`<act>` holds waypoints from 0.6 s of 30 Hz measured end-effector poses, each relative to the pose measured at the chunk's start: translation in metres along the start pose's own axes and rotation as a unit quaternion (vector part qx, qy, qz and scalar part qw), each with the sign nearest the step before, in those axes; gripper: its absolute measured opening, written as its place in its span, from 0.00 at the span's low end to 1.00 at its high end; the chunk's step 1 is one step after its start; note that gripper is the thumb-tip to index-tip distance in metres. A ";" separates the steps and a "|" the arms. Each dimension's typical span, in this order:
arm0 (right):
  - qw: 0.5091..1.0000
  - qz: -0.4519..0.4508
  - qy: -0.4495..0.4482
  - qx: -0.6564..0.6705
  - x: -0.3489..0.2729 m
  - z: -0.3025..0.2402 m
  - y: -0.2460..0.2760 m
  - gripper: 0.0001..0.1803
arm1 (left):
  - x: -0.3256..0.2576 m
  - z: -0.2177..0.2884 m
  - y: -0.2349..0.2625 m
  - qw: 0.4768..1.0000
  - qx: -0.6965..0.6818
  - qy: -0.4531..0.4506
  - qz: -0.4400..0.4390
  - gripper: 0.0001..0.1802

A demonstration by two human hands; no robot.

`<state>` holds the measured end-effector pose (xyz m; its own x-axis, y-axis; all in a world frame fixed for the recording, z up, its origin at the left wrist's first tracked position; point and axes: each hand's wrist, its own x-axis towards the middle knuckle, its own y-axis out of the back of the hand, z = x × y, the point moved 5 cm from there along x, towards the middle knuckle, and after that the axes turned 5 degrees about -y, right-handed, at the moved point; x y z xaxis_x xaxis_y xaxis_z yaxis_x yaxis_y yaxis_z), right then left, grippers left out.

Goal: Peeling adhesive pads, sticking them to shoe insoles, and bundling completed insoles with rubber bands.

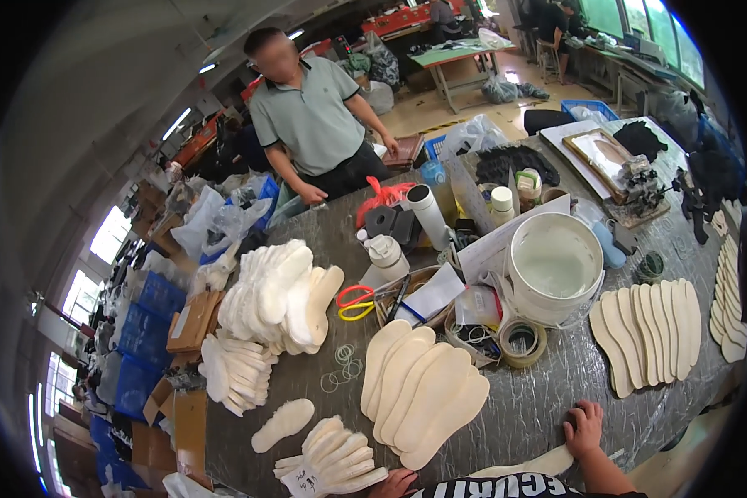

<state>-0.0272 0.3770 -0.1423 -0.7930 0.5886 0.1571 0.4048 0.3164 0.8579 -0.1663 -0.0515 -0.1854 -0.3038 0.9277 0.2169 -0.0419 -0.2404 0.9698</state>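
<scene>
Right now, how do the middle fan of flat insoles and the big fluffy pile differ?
The middle fan is beige and smooth-looking; the fluffy pile is mostly white and woolly. The middle fan lies low and spread, while the fluffy pile is heaped higher. Both are overlapping, sole-shaped pieces on the table.

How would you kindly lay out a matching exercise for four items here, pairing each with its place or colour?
1. Right hand
2. Scissors
3. Bucket
4. Lone insole

A. Red and yellow
B. Beside the bundle with a paper label
C. On the tabletop, right of the central insole fan
D. White, open-topped

Pairs: 1-C; 2-A; 3-D; 4-B
</scene>
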 end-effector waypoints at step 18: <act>1.000 -0.014 -0.001 -0.018 0.004 -0.002 0.001 0.18 | -0.002 -0.012 -0.019 0.987 -0.158 -0.005 0.035 0.17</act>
<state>-0.0303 0.3782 -0.1398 -0.8030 0.5811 0.1327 0.3667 0.3061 0.8785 -0.1766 -0.0523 -0.2059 -0.3071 0.9082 0.2844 -0.3160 -0.3792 0.8697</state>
